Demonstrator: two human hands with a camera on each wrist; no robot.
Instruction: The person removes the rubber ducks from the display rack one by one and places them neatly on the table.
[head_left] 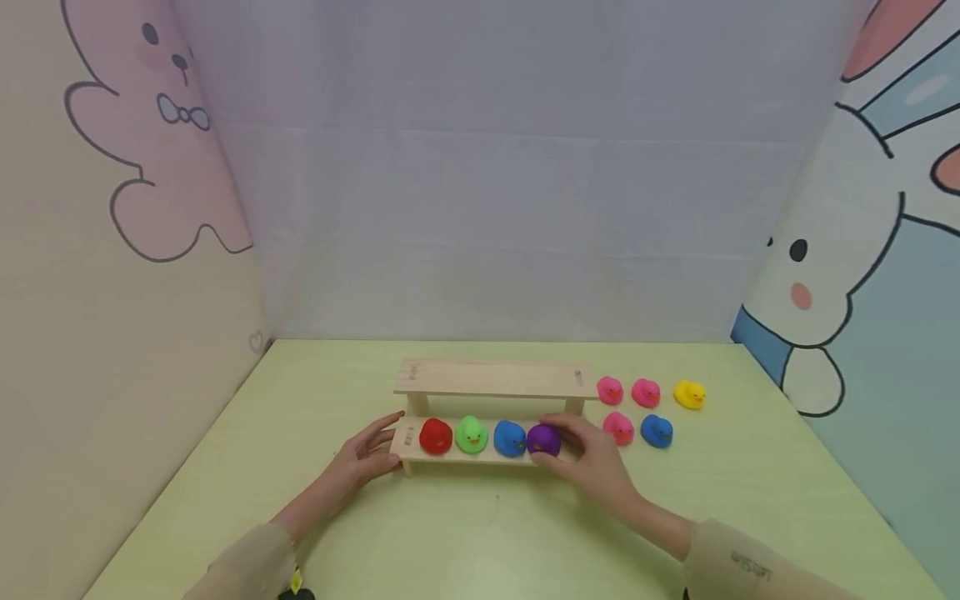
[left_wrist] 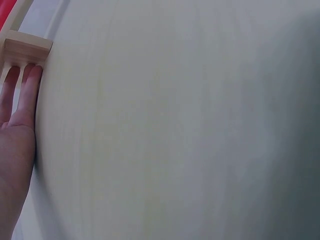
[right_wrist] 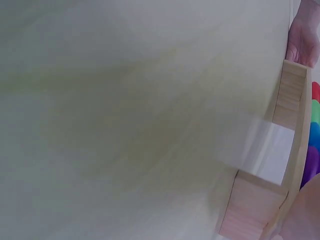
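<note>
A two-step wooden stand [head_left: 495, 379] sits on the table, with a red toy [head_left: 436, 437], a green rubber duck [head_left: 472, 434], a blue rubber duck [head_left: 510, 438] and a purple rubber duck [head_left: 543, 440] in a row on its lower step. My right hand [head_left: 596, 467] pinches the purple duck, thumb in front and fingers behind, beside the blue one. At the stand's left end, my left hand [head_left: 363, 457] touches the lower step. The left wrist view shows its straight fingers [left_wrist: 30, 92] reaching up to a wooden leg [left_wrist: 27, 47].
Right of the stand lie three pink ducks [head_left: 618, 427], a blue duck [head_left: 657, 431] and a yellow duck [head_left: 689, 394]. The stand's upper step rises behind the lower one. A pale curtain [head_left: 495, 208] hangs at the table's back edge, with printed panels on both sides.
</note>
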